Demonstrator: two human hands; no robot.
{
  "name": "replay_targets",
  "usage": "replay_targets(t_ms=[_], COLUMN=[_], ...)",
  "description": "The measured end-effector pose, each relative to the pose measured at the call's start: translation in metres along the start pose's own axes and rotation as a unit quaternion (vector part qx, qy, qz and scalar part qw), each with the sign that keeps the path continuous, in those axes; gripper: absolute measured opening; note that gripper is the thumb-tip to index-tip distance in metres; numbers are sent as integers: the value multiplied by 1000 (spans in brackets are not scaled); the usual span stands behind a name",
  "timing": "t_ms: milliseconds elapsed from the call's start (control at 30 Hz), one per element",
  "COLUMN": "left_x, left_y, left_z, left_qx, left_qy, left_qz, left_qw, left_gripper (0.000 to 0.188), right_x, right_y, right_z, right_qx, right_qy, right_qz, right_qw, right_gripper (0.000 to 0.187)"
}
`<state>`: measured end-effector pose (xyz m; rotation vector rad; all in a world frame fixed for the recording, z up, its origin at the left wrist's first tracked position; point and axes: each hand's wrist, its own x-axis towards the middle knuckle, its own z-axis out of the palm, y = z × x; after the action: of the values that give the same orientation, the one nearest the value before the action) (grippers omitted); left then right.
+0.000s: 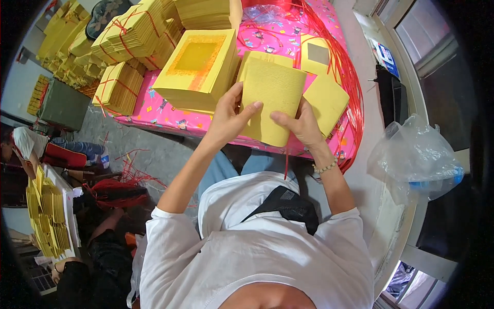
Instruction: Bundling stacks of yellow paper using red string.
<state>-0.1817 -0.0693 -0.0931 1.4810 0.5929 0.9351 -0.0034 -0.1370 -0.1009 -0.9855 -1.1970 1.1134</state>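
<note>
A curved wad of yellow paper (272, 98) is held up over the near edge of the table. My left hand (230, 116) grips its left side, thumb on the front face and fingers behind. On the other side my right hand (303, 123) clasps it the same way, thumb in front. How many sheets are in it I cannot tell. Just left of it stands a tall stack of yellow paper (193, 95) with an orange-bordered sheet on top. More yellow paper (327, 103) lies to the right, partly behind the wad.
Red ties (355, 113) hang along the right edge of the pink-covered table (172, 119). Tied yellow bundles (121, 87) are piled at the left. A clear plastic bag (417, 159) sits on the right. Other people are at lower left, beside a white table of yellow paper (49, 216).
</note>
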Motion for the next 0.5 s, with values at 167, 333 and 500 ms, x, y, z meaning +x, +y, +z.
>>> replay_targets(t_ms=[167,333,500], left_x=[4,7,7], left_y=[5,2,8], left_z=[4,9,16], left_qx=[-43,-50,-71], left_qy=[-20,-21,-16], left_qz=[-52,-10,-7], left_qw=[998,998,997], left_gripper=[40,42,45], right_x=[5,6,3], right_y=[0,2,-4], right_z=[-3,-6,-4], right_qx=[42,34,45], right_qy=[36,29,44], right_qz=[6,9,5], right_qw=[998,999,998], right_gripper=[52,48,43])
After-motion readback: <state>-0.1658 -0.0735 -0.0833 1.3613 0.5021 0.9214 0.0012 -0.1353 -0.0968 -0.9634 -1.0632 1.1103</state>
